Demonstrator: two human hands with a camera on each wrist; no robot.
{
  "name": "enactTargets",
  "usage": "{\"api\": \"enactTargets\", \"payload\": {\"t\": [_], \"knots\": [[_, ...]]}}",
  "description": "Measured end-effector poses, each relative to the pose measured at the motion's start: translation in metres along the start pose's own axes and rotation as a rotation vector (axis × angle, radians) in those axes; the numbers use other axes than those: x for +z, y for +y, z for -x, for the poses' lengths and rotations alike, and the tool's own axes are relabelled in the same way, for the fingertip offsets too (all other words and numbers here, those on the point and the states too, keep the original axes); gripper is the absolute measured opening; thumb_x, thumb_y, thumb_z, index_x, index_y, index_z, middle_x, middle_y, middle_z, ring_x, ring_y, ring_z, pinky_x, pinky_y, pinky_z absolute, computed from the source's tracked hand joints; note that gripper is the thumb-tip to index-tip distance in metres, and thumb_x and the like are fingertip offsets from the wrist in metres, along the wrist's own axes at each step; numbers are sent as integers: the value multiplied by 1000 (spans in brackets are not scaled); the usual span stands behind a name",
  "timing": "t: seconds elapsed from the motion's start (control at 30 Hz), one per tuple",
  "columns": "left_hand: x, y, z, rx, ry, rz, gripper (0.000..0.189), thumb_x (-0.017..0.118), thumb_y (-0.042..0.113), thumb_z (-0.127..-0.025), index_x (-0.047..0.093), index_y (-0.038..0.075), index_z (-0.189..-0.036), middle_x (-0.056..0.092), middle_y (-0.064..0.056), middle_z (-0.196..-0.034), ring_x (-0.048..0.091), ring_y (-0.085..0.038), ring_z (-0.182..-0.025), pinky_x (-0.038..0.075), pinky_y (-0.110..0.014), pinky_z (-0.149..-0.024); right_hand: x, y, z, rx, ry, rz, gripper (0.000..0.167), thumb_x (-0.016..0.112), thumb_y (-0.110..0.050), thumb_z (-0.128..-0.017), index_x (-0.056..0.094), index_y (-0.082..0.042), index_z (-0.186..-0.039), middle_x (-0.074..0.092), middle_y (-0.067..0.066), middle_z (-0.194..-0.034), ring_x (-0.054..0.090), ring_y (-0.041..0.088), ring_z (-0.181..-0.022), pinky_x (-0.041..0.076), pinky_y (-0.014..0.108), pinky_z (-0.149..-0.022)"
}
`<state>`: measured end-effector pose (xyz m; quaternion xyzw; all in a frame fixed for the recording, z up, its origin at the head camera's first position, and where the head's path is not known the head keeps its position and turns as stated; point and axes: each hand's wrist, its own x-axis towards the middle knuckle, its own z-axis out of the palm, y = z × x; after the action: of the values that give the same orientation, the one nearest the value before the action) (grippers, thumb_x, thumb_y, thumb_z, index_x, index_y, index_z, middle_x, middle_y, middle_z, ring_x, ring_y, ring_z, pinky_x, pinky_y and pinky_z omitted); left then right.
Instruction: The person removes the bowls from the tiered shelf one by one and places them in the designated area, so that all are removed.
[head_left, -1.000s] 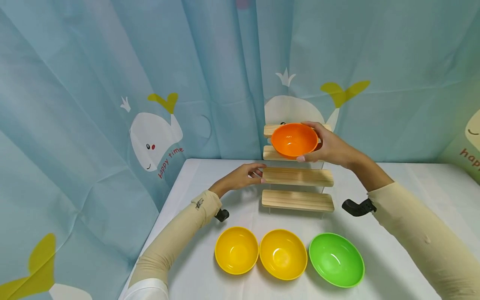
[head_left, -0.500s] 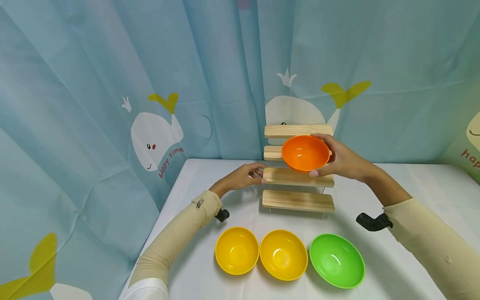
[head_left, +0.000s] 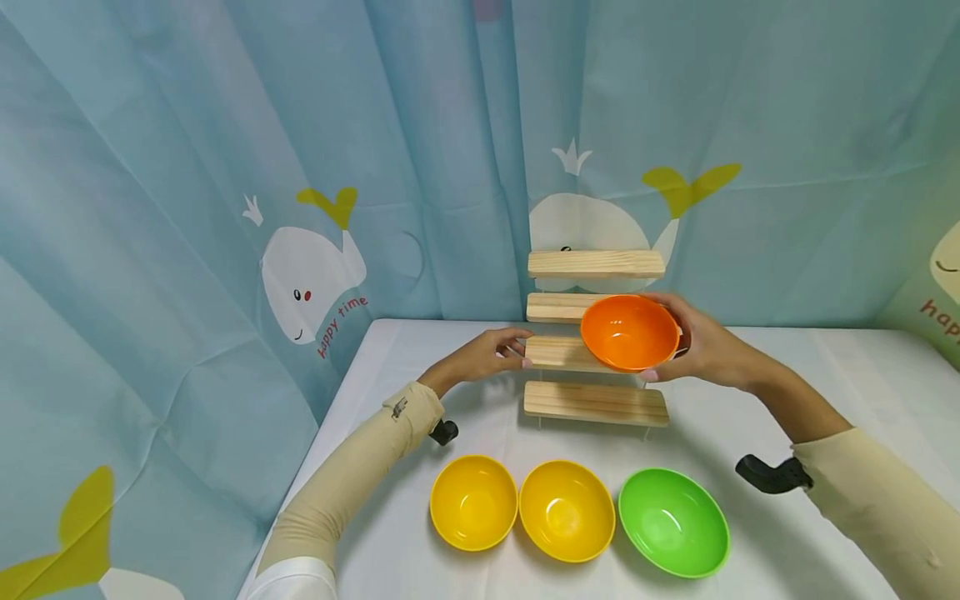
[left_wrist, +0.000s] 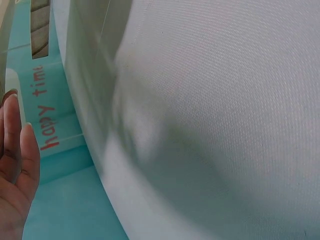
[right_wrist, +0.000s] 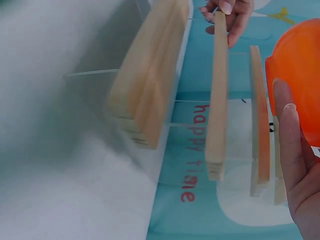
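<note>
In the head view an orange bowl [head_left: 628, 329] is in my right hand [head_left: 708, 346], gripped at its right side, with its hollow facing the camera. It is held in front of the right part of a stepped wooden display rack [head_left: 596, 403]. My left hand [head_left: 480, 354] pinches the left end of the rack's second board from the bottom. The right wrist view shows those left fingers [right_wrist: 240, 22] on the board end, and the orange bowl [right_wrist: 300, 85] off the boards. Only part of my left hand [left_wrist: 20, 165] appears in the left wrist view.
Along the near side of the white table [head_left: 405, 533] stand two yellow bowls, the left one [head_left: 473, 503] and the middle one [head_left: 566, 511], then a green bowl [head_left: 673, 522]. A blue curtain [head_left: 450, 167] with whale prints hangs behind the rack.
My right hand has carried the orange bowl down and to the right, from before the rack's top boards to before its middle ones. My left hand has stayed on the board end.
</note>
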<state>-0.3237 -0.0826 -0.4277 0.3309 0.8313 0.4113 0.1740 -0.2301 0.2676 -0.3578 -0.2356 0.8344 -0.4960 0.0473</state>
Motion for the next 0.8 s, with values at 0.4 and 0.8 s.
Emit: {"api": "enactTargets", "payload": {"t": [0.4, 0.8], "knots": [[1, -1, 1, 0, 2, 12, 58, 69, 24, -97, 48, 10, -149, 63, -12, -127, 65, -21, -111, 53, -29, -94, 2, 18, 27, 26, -20, 10, 98, 85, -3, -76, 26, -10, -154, 46, 9, -138, 61, 13, -108, 60, 28, -82], [0, 0, 1, 0, -8, 12, 58, 69, 25, -97, 47, 11, -150, 63, -11, -128, 65, -20, -111, 53, -30, -94, 4, 34, 54, -2, -30, -6, 97, 83, 1, -75, 28, -10, -154, 50, -3, -136, 58, 7, -110, 60, 28, -81]]}}
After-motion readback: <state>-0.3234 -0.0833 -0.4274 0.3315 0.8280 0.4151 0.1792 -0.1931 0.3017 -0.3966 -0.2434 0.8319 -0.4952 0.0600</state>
